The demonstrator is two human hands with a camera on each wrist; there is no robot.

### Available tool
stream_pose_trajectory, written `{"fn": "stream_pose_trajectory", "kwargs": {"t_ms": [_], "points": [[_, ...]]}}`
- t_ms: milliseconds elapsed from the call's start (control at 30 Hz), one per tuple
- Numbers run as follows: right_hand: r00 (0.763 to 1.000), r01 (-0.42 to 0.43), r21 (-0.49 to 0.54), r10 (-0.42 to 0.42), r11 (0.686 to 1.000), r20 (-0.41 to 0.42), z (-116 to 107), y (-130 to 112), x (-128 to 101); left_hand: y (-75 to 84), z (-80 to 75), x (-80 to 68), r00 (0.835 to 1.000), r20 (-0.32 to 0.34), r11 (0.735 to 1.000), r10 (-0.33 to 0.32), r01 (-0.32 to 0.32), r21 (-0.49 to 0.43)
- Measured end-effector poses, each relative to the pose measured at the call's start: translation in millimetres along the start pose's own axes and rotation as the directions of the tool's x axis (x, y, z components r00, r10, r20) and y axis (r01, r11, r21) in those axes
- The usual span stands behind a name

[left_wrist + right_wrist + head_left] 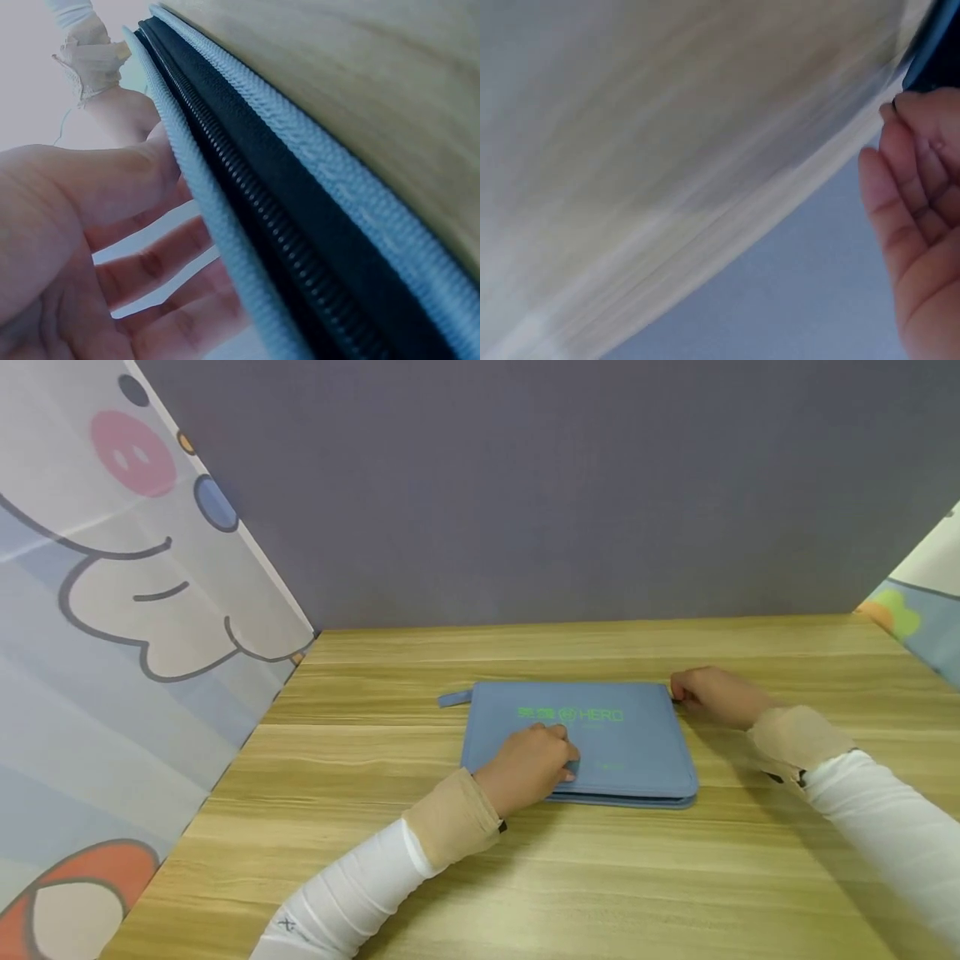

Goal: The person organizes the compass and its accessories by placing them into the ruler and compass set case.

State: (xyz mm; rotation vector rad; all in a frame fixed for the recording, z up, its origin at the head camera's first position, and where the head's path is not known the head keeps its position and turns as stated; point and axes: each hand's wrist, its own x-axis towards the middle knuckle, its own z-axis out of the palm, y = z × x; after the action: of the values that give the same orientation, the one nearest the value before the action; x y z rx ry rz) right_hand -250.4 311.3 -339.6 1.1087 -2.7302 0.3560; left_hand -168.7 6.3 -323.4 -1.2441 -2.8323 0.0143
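A flat blue zip case (pixel 645 739) with green lettering lies on the table. My left hand (pixel 528 767) rests on its top near the front edge, fingers over the cover. In the left wrist view, the thumb (pixel 112 176) touches the cover's edge, beside black zipper teeth (pixel 247 176). At the far right corner, my right hand (pixel 716 693) pinches a small dark zipper pull (pixel 677 700), mostly hidden by the fingers. Thumb and index finger meet there in the right wrist view, by the case's dark edge (pixel 934 64).
A blue strap (pixel 454 698) sticks out from the case's far left corner. The wood-grain table (pixel 360 760) extends around the case. Behind it stands a grey panel (pixel 570 502), with a cartoon-printed sheet (pixel 82 693) on the left and another (pixel 926 618) on the right.
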Motion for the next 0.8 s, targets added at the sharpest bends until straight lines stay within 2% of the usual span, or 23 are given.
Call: {"fn": "stream_pose_trajectory", "kwargs": {"t_ms": [167,333,533,800], "points": [[0.991,0.109,0.0,-0.108,0.994,-0.072,1.4,3.9,-6.4,0.7,-0.7,3.0,1.0,0.008,1.0,0.01,-0.01,-0.008],[0.985,0.149,-0.007,-0.149,0.989,-0.091,1.0,-0.3,-8.1,0.4,-3.0,2.8,1.0,0.024,1.0,0.003,-0.003,-0.005],[0.984,0.165,-0.001,-0.164,0.986,-0.074,0.1,-9.9,-12.6,0.0,-2.2,3.2,1.0,0.02,1.0,0.009,-0.01,0.007],[0.993,0.117,0.032,-0.116,0.993,-0.025,0.3,-23.7,-21.9,-0.3,0.2,3.5,1.0,0.021,1.0,0.006,-0.007,0.019]]}}
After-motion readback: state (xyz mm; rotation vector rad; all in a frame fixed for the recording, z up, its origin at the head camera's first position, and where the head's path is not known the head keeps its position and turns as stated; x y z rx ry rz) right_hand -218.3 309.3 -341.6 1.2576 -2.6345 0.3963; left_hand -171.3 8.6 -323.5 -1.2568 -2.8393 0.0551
